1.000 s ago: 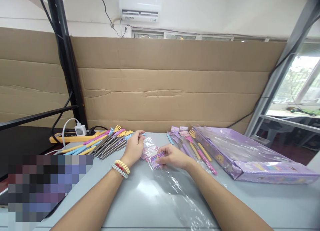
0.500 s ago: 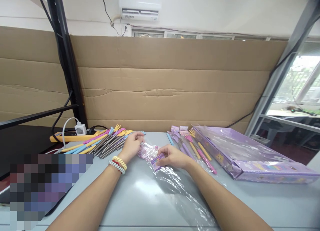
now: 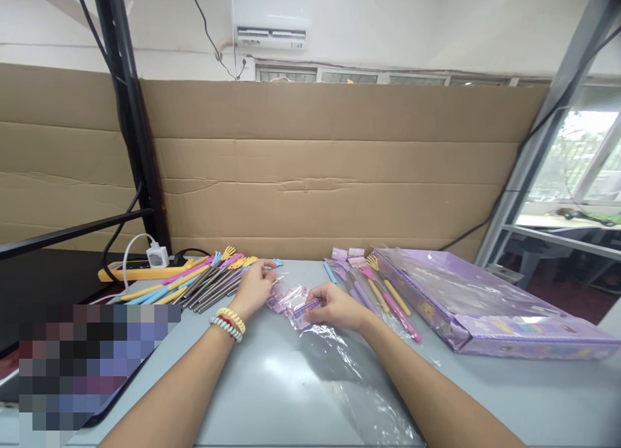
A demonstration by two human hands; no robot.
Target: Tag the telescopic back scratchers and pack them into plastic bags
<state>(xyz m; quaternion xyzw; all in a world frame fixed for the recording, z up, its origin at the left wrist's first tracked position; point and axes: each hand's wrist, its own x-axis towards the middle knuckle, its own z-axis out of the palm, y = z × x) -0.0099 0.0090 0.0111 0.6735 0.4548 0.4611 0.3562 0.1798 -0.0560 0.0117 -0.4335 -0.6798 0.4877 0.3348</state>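
Bare forearms (image 3: 169, 383), bare right hand (image 3: 334, 306), left hand (image 3: 253, 289), wrist stacked with pale-yellow coiled band (image 3: 231, 317), thin red strand (image 3: 226, 322), grey-white coiled band (image 3: 226, 329)

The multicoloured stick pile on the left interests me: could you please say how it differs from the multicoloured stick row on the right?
The multicoloured left pile is larger and bunched; the multicoloured right row is smaller and more spread. Pinkish printed cards lie at the row's far end, while none shows on the pile. Both include yellow, pink and blue pieces and lie on the grey table.
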